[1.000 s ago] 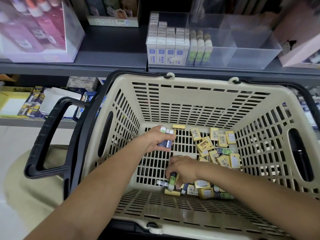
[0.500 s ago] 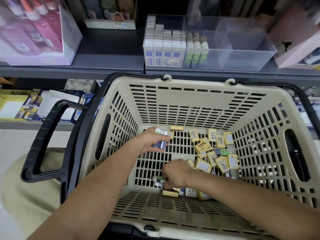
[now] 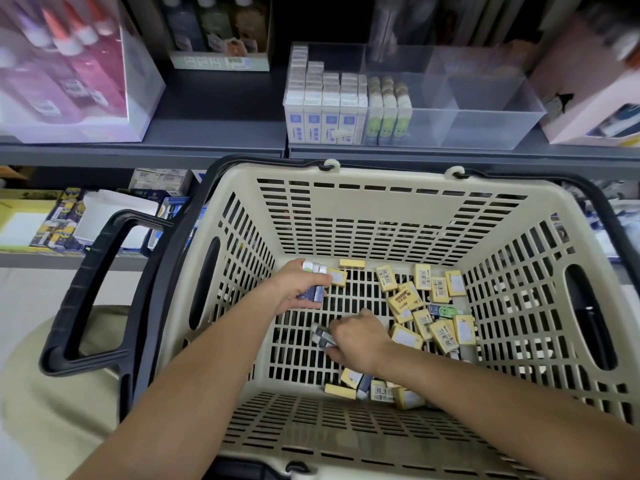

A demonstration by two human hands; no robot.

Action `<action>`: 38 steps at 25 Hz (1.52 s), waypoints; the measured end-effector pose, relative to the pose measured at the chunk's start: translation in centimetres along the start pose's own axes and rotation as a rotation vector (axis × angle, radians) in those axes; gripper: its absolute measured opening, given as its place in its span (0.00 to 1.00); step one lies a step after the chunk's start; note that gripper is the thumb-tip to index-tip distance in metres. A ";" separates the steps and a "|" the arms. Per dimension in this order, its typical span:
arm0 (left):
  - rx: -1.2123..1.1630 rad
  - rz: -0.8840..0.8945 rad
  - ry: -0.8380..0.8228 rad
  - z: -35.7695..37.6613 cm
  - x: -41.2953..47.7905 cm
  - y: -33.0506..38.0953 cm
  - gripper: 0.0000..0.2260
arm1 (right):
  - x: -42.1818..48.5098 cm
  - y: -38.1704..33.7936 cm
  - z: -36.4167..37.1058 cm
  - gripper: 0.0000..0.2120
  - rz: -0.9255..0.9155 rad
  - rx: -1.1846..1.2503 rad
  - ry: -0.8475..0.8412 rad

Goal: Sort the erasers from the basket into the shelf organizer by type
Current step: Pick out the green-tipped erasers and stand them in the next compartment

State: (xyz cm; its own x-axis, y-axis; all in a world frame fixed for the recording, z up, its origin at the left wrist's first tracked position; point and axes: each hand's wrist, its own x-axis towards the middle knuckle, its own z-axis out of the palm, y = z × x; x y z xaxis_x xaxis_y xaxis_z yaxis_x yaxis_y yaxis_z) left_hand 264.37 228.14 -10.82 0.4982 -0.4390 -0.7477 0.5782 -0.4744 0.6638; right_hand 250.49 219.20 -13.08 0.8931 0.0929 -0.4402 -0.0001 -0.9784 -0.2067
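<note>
A beige slotted basket (image 3: 391,206) holds several yellow erasers (image 3: 405,299) scattered on its floor, right of centre and near the front. My left hand (image 3: 298,289) grips a small stack of white-and-blue erasers (image 3: 313,282) at the basket's back left. My right hand (image 3: 356,337) is low in the middle, its fingers curled round dark-sleeved erasers (image 3: 322,336). On the shelf behind stands a clear organizer (image 3: 491,129); its left compartments hold rows of white-blue erasers (image 3: 322,109) and green erasers (image 3: 389,112).
The basket's black handle (image 3: 93,289) sticks out to the left. A box of glue bottles (image 3: 69,71) stands on the shelf's left, a pink box (image 3: 588,98) on its right. A lower shelf at left carries stationery packs (image 3: 59,220).
My right hand moved from the front heap toward the basket's middle and now grips dark-sleeved erasers. My left hand kept its stack and barely shifted.
</note>
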 end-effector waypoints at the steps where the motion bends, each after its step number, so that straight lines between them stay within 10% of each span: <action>1: -0.007 0.011 0.029 0.0 0.0 0.1 0.13 | 0.1 0.5 -0.5 0.12 0.047 0.057 0.020; 8: -0.204 -0.015 0.010 0.8 -0.9 1.8 0.13 | 0.2 5.4 -6.3 0.14 0.361 0.481 0.298; 24: -0.264 0.412 -0.071 2.5 -4.2 7.4 0.14 | -2.0 5.6 -15.5 0.11 0.122 0.987 0.423; 38: 0.008 0.764 0.104 3.3 -7.2 18.0 0.15 | -3.8 13.3 -28.2 0.10 0.153 0.807 0.894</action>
State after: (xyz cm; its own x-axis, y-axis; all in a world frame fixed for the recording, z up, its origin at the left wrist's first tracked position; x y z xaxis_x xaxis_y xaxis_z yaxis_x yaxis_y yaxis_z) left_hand 269.01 220.25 6.56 0.8154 -0.5733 -0.0797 0.0452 -0.0741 0.9962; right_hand 259.79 200.62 10.52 0.8544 -0.4856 0.1848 -0.1287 -0.5423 -0.8303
